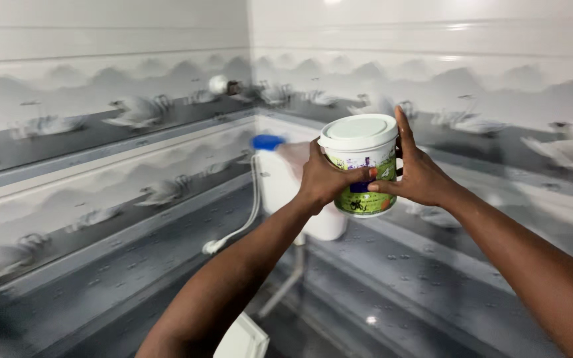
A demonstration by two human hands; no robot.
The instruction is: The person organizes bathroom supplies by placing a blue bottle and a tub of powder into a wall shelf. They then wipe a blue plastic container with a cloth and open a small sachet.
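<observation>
A small round plastic tub (359, 156) with a white lid and a green and white label is held up in front of me at chest height. My left hand (325, 178) wraps its left side, fingers curled across the label. My right hand (418, 174) cups the right side, thumb on the label and one finger stretched up past the lid's rim. Both hands grip the tub together. The lid sits flat on the tub.
Behind the tub a white toilet cistern (285, 182) with a blue cap (267, 141) hangs in the tiled corner. A white hose (247, 219) curves down from it. A toilet's white edge (243, 338) shows at the bottom. Grey swan-patterned tiles cover both walls.
</observation>
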